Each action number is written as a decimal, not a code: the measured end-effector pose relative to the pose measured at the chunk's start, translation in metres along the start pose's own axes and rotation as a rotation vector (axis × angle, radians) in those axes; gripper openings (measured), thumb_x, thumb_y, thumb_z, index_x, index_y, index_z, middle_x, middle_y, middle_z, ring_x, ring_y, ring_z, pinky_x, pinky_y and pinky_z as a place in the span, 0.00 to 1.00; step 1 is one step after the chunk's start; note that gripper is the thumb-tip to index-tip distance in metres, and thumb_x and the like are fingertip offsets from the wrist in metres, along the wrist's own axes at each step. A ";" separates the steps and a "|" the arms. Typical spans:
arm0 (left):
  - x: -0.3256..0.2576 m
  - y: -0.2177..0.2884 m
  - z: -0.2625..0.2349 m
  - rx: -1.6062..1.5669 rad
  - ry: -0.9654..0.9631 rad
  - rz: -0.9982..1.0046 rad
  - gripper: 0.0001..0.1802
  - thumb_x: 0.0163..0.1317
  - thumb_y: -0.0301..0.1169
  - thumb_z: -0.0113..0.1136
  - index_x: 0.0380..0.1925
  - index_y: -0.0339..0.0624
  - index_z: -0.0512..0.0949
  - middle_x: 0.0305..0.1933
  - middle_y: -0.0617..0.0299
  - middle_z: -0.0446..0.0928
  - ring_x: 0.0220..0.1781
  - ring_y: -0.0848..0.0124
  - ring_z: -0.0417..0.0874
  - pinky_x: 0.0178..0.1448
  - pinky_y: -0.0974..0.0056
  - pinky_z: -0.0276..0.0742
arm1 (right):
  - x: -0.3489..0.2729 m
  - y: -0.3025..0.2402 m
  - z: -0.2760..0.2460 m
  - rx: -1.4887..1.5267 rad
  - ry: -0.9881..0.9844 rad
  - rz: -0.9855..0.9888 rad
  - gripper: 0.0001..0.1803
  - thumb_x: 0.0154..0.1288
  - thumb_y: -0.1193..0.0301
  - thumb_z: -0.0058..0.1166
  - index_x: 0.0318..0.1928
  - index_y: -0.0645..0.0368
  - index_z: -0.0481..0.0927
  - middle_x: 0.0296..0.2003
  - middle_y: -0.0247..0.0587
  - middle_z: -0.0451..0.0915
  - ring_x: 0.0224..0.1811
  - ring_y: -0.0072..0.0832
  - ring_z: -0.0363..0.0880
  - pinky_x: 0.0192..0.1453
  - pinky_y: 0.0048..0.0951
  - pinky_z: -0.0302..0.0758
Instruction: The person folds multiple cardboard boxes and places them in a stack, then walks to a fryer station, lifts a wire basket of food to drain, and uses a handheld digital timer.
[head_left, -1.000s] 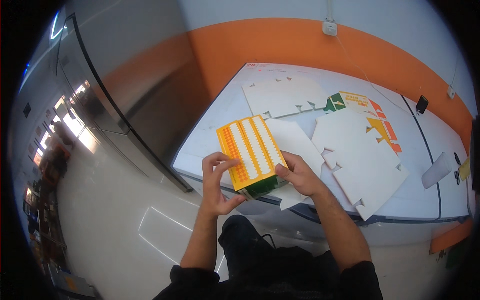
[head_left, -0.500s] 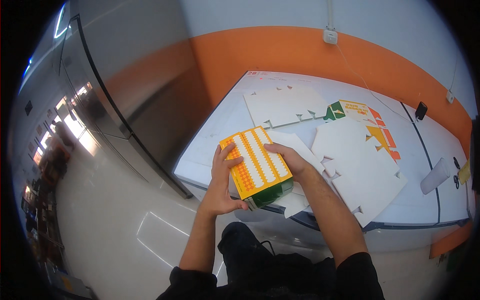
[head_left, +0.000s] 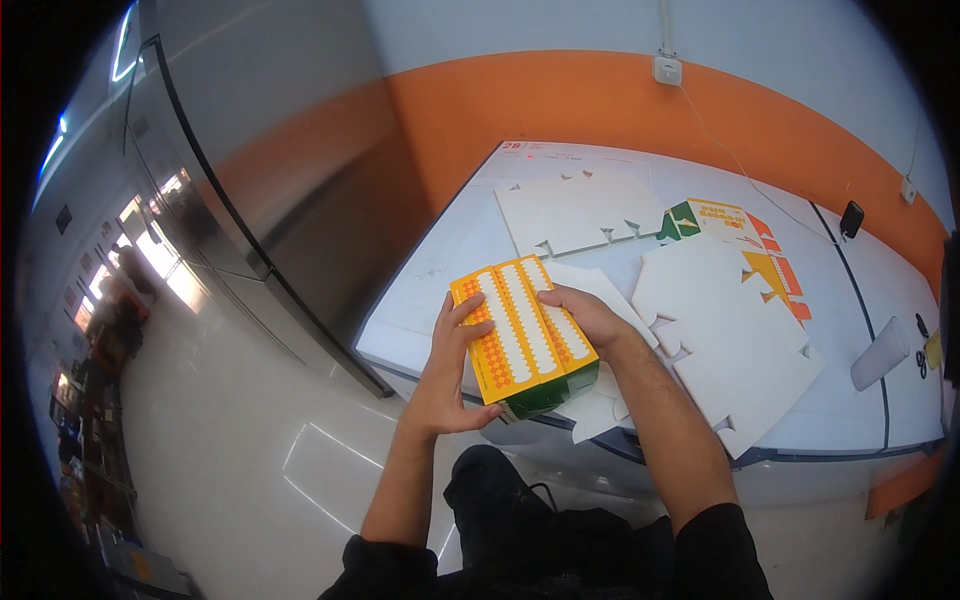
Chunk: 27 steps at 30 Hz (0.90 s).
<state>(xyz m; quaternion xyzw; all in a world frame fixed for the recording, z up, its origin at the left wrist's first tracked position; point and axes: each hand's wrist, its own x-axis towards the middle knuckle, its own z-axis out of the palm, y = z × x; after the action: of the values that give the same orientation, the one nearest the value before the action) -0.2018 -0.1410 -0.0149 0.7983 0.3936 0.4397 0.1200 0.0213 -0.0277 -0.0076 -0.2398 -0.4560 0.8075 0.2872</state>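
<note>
Head view, looking down: both hands are on a folded yellow-and-orange carton (head_left: pixel 525 335) with rows of white dots and a green lower edge, held tilted above the near edge of the white table (head_left: pixel 440 270). Left hand (head_left: pixel 450 370) grips the carton's left side, fingers (head_left: pixel 468 310) spread up over the patterned face, thumb curled under the bottom corner. Right hand (head_left: pixel 590 318) presses on the top right, fingers (head_left: pixel 555 295) close together and laid flat along the upper edge. Just beyond the right fingertips lie flat white cardboard blanks (head_left: pixel 720 330), overlapping, one printed blank (head_left: pixel 725 220) showing green, yellow and orange. Far right of the fingers, a white paper cup (head_left: pixel 880 352) lies on its side.
</note>
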 end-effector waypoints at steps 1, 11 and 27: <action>0.001 0.000 0.000 -0.015 0.001 0.021 0.47 0.41 0.54 0.68 0.63 0.52 0.66 0.77 0.45 0.55 0.81 0.32 0.39 0.81 0.32 0.33 | 0.001 0.000 0.000 0.004 0.000 -0.002 0.26 0.78 0.61 0.41 0.67 0.66 0.65 0.56 0.49 0.79 0.54 0.30 0.84 0.60 0.34 0.80; -0.002 -0.003 0.005 0.006 0.047 -0.006 0.52 0.42 0.66 0.68 0.64 0.50 0.66 0.76 0.46 0.57 0.80 0.35 0.43 0.80 0.34 0.40 | 0.000 0.004 0.003 0.004 0.013 -0.008 0.27 0.78 0.59 0.41 0.68 0.65 0.65 0.57 0.49 0.79 0.54 0.31 0.84 0.60 0.34 0.80; 0.021 0.006 -0.010 0.036 -0.121 -0.150 0.45 0.52 0.61 0.67 0.62 0.47 0.66 0.79 0.44 0.49 0.81 0.41 0.41 0.81 0.39 0.40 | -0.001 0.004 0.003 -0.041 0.072 0.017 0.29 0.77 0.59 0.42 0.69 0.64 0.63 0.58 0.50 0.78 0.56 0.33 0.83 0.61 0.35 0.79</action>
<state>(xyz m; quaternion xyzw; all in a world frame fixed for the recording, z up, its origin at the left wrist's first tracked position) -0.2005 -0.1313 0.0073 0.7938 0.4520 0.3734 0.1617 0.0193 -0.0315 -0.0094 -0.2781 -0.4599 0.7913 0.2917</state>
